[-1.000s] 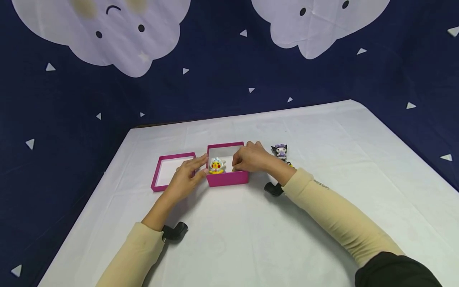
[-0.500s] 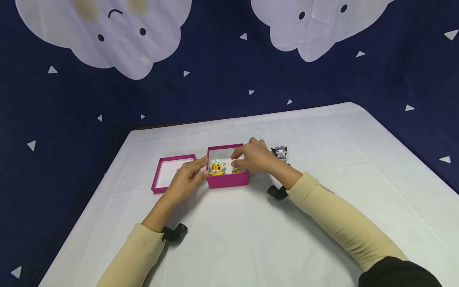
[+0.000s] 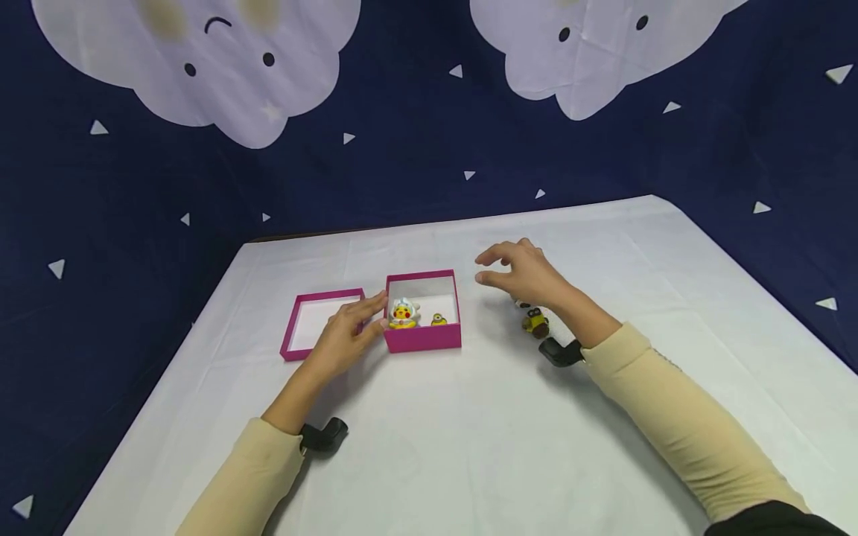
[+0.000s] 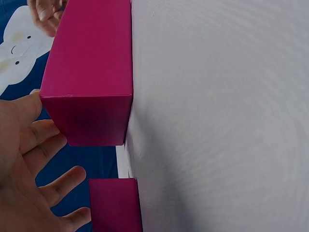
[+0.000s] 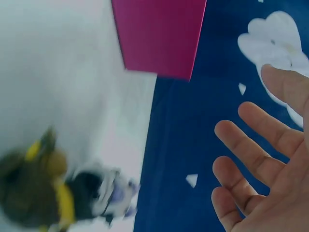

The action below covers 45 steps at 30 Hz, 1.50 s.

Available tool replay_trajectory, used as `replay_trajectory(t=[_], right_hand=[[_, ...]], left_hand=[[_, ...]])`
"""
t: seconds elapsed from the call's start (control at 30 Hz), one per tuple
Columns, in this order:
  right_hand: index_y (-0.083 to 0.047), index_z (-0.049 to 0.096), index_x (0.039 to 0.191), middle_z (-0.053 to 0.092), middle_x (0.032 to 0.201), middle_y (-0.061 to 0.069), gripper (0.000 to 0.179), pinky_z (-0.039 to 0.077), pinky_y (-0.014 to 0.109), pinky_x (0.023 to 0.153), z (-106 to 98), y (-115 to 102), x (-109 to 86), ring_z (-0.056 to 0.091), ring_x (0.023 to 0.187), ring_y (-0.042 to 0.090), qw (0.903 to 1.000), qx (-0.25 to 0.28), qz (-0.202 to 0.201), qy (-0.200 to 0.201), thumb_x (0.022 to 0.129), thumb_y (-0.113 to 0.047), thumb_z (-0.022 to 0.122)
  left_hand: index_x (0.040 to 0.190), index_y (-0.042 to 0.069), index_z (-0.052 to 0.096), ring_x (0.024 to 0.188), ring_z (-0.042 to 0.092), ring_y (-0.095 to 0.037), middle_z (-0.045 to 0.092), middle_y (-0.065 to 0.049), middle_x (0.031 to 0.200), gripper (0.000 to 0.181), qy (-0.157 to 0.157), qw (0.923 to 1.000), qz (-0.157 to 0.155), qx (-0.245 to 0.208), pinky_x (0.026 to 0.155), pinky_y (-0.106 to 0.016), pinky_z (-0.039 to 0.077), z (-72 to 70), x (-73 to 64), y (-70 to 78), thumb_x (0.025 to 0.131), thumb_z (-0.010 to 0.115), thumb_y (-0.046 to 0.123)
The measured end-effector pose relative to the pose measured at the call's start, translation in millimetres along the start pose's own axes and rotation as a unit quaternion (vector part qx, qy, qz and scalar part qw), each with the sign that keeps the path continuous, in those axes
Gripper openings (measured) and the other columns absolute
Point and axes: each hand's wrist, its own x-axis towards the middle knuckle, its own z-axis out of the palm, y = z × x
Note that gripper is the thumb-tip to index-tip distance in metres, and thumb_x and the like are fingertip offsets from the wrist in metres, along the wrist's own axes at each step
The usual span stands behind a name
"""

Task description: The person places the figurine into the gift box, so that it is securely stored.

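An open pink box (image 3: 424, 340) stands mid-table with a yellow Pikachu figurine in a white hood (image 3: 404, 314) at its left and a small yellow Minion figurine (image 3: 439, 320) at its right. My left hand (image 3: 345, 327) rests its fingertips on the box's left wall, fingers extended. To the right of the box, my right hand (image 3: 526, 275) is raised with spread, loosely bent fingers and nothing in them. Below it are a yellow-and-brown figurine (image 3: 536, 324) and a purple, white and black figurine (image 5: 116, 193), the latter mostly hidden by the hand in the head view.
The box's pink-rimmed lid (image 3: 328, 292) lies inside up at the left, partly behind my left hand. A white cloth (image 3: 415, 432) covers the table. Behind it hangs a dark blue curtain (image 3: 402, 179) with clouds.
My right hand has let go of the Minion figurine inside the box, lifted out and moved right, over the other figurines. The left hand stays at the box.
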Motion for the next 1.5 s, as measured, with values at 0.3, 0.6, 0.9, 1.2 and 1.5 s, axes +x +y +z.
replay_trajectory(t=[0.3, 0.6, 0.9, 1.2, 1.5], right_hand=[[-0.016, 0.058, 0.126, 0.059, 0.129, 0.009, 0.044, 0.04, 0.044, 0.086, -12, 40, -1.4, 0.044, 0.114, 0.027, 0.9976, 0.015, 0.068, 0.004, 0.087, -0.036, 0.064], [-0.009, 0.053, 0.132, 0.054, 0.135, 0.014, 0.056, 0.042, 0.047, 0.091, -11, 75, 1.6, 0.046, 0.119, 0.034, 0.995, 0.002, 0.098, -0.021, 0.089, -0.043, 0.062], [-0.01, 0.051, 0.134, 0.052, 0.138, 0.014, 0.06, 0.044, 0.047, 0.095, -6, 93, 5.0, 0.052, 0.119, 0.034, 0.9906, 0.019, 0.115, -0.07, 0.089, -0.048, 0.058], [-0.012, 0.051, 0.135, 0.053, 0.138, 0.014, 0.061, 0.042, 0.05, 0.099, -5, 97, 2.3, 0.05, 0.122, 0.034, 0.9893, 0.025, 0.107, -0.096, 0.087, -0.049, 0.061], [-0.014, 0.054, 0.133, 0.055, 0.134, 0.013, 0.06, 0.042, 0.043, 0.092, -3, 101, 1.8, 0.05, 0.113, 0.029, 0.9895, 0.024, 0.108, -0.094, 0.086, -0.052, 0.061]], left_hand=[[0.135, 0.008, 0.052, 0.132, 0.042, -0.036, 0.047, -0.005, 0.144, 0.047, 0.002, 1.0, 0.004, -0.003, 0.108, -0.058, 0.028, 0.5, -0.6, -3.2, 0.091, 0.062, 0.022], [0.133, 0.006, 0.053, 0.13, 0.043, -0.038, 0.05, -0.007, 0.143, 0.046, 0.011, 0.9996, 0.024, -0.007, 0.106, -0.061, 0.028, 0.9, -1.9, -2.6, 0.09, 0.062, 0.021], [0.135, 0.008, 0.052, 0.133, 0.042, -0.035, 0.047, -0.005, 0.145, 0.047, -0.001, 0.9999, 0.008, -0.007, 0.109, -0.059, 0.027, -0.1, 0.0, -1.4, 0.091, 0.062, 0.022], [0.135, 0.009, 0.051, 0.133, 0.042, -0.036, 0.047, -0.005, 0.145, 0.048, -0.003, 0.9999, 0.007, -0.007, 0.109, -0.059, 0.028, 0.4, -1.3, -1.5, 0.091, 0.062, 0.022], [0.134, 0.008, 0.052, 0.132, 0.043, -0.035, 0.048, -0.005, 0.144, 0.047, 0.0, 0.9999, 0.009, -0.007, 0.109, -0.058, 0.028, 0.3, -1.2, -0.6, 0.091, 0.062, 0.023]])
